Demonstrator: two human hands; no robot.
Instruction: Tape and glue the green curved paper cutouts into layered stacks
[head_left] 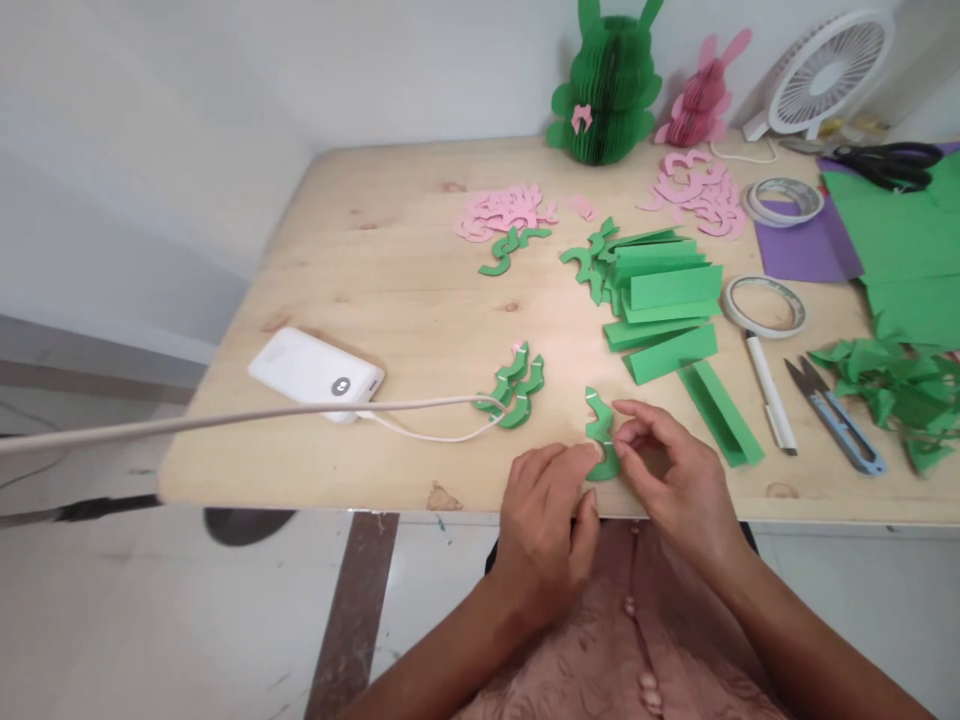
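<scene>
A small wavy green paper cutout [598, 405] with thin white strips across it lies near the table's front edge, between my two hands. My left hand [547, 515] is closed at its lower left, fingertips pressing it against the table. Curled in from the right, my right hand [675, 470] has its thumb and fingertips at the cutout's right edge; the exact grip is partly hidden. To the left sits a cluster of similar wavy green pieces [517, 390], also with white strips. Folded green paper strips [667, 290] lie beyond my right hand.
A white power bank [315, 370] trails a cable [427, 405] across the left side. On the right are a white pen [770, 390], blue thread snips [836, 415], tape rolls [765, 305] and green scraps [892, 385]. Pink cutouts [502, 212], paper figures [607, 90] and a fan [825, 75] stand behind.
</scene>
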